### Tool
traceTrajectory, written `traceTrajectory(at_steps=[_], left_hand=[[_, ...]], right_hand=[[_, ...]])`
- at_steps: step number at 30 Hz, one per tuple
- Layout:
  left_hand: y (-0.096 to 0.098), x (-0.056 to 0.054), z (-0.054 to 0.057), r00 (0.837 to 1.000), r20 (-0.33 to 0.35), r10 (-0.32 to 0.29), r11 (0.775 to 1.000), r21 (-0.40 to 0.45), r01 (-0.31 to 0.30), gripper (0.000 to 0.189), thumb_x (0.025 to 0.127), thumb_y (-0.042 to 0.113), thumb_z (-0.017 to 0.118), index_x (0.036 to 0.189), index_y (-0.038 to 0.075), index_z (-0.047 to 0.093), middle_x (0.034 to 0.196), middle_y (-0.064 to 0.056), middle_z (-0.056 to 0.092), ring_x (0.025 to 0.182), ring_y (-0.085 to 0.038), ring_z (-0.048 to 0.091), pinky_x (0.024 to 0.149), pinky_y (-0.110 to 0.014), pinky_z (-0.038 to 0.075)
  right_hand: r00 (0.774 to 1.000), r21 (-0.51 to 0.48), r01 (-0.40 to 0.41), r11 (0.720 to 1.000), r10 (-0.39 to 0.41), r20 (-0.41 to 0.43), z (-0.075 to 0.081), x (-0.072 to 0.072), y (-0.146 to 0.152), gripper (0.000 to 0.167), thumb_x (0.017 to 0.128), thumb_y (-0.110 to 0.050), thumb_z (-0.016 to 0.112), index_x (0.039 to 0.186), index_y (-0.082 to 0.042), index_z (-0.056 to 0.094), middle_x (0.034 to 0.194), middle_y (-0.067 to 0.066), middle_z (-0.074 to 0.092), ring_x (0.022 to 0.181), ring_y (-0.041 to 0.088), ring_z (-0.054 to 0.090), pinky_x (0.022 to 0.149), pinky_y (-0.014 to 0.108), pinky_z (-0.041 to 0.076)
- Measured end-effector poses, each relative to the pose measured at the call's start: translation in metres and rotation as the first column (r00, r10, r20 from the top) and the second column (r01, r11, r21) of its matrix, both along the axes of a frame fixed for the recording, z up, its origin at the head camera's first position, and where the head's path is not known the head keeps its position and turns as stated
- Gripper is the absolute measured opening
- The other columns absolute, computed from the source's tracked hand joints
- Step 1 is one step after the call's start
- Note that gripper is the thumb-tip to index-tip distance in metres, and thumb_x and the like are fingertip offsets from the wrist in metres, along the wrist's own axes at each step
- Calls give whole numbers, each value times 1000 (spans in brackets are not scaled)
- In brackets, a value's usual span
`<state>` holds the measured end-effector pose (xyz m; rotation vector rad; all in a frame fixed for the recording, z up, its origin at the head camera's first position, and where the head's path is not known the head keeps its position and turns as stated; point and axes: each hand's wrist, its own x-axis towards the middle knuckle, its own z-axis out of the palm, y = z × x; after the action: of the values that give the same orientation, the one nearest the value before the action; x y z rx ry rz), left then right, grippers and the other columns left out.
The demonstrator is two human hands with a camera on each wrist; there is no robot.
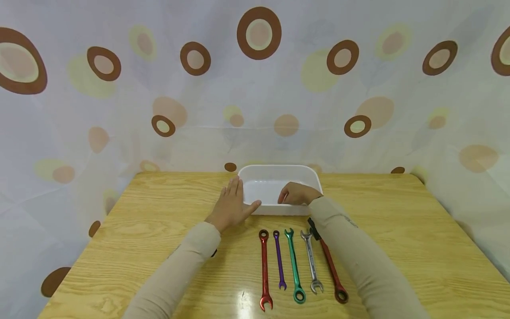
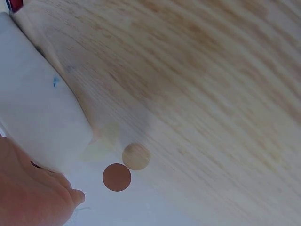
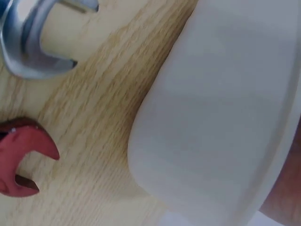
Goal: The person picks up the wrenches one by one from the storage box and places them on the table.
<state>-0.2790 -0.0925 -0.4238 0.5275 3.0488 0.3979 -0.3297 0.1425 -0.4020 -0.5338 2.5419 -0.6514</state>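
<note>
A white rectangular tray (image 1: 275,210) stands at the table's far side. My left hand (image 1: 231,206) lies along its left end with the fingers straight, the thumb reaching over the front corner; part of this hand also shows in the left wrist view beside the tray's wall (image 2: 42,103). My right hand (image 1: 299,193) reaches over the right end into the tray, fingers bent downward. The front wall hides its fingertips, so whether they hold anything cannot be told. In the right wrist view, the tray's outer wall (image 3: 216,108) hides most of that hand.
In front of the tray lie a red wrench (image 1: 264,266), a purple wrench (image 1: 279,261), a green wrench (image 1: 294,263), a silver wrench (image 1: 311,259) and another red wrench (image 1: 330,263). A black item (image 1: 314,229) by the right sleeve covers its upper end. A patterned cloth (image 1: 259,110) hangs behind.
</note>
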Motion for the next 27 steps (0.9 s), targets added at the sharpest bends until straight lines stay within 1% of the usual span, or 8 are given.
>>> traceTrajectory(at_steps=[2, 5, 9, 13, 15, 18, 22, 27], left_hand=[[0, 0, 0, 1000, -5, 2, 1000, 5, -2, 99, 92, 71, 29, 151, -5, 6, 159, -20, 3, 147, -32, 3, 118, -47, 10], [0, 0, 0, 1000, -7, 3, 1000, 10, -3, 99, 92, 71, 28, 151, -5, 5, 159, -20, 2, 147, -32, 2, 118, -46, 9], [0, 0, 1, 1000, 0, 0, 1000, 14, 0, 99, 92, 71, 30, 151, -5, 5, 159, -20, 2, 147, -33, 1, 118, -47, 9], [0, 0, 0, 1000, -2, -1, 1000, 12, 1, 99, 92, 71, 30, 151, -6, 6, 159, -21, 2, 147, -33, 2, 118, -47, 10], [0, 0, 0, 1000, -2, 1, 1000, 7, -1, 100, 92, 71, 29, 151, -5, 5, 159, -21, 2, 147, -33, 2, 118, -47, 10], [1, 0, 1, 1000, 5, 2, 1000, 11, -2, 100, 92, 72, 29, 151, -5, 5, 159, -20, 2, 147, -32, 1, 118, -47, 10], [0, 1, 1, 1000, 4, -1, 1000, 23, 1, 98, 93, 69, 31, 151, -5, 6, 159, -21, 2, 147, -33, 2, 118, -48, 10], [2, 1, 1, 1000, 4, 9, 1000, 6, -9, 97, 93, 70, 29, 151, -4, 6, 159, -19, 1, 147, -32, 2, 118, -47, 9]], right_hand=[[1000, 29, 21, 999, -21, -2, 6, 6, -1, 16, 88, -6, 62, 99, -2, 72, 96, 12, 68, 82, 21, 59, 74, 34, 50], [999, 71, 44, 996, -44, -8, 10, 11, -3, 18, 88, -2, 57, 97, -3, 72, 93, 9, 66, 78, 18, 54, 70, 30, 47], [997, 68, 78, 995, -77, -7, 7, 9, -2, 17, 86, 1, 56, 91, -3, 72, 88, 6, 65, 75, 17, 51, 67, 28, 44], [998, 42, 63, 997, -62, -19, 3, 7, 0, 14, 84, 4, 59, 87, -2, 71, 85, 6, 66, 75, 17, 52, 68, 28, 45], [999, 34, 51, 998, -51, -19, 2, 6, 0, 13, 83, 3, 60, 87, -2, 71, 85, 6, 66, 75, 17, 53, 69, 28, 46], [998, 30, 55, 998, -54, -26, 0, 4, 1, 10, 83, 1, 62, 88, -1, 71, 86, 7, 66, 75, 17, 54, 68, 28, 46], [997, 29, 43, 999, -41, -72, 0, 4, 1, 9, 84, -1, 63, 88, 0, 71, 85, 7, 67, 75, 17, 54, 67, 28, 46], [994, 7, 17, 1000, -16, -108, 0, 5, 4, 10, 85, -2, 63, 89, 1, 71, 86, 10, 68, 76, 18, 56, 69, 30, 48]])
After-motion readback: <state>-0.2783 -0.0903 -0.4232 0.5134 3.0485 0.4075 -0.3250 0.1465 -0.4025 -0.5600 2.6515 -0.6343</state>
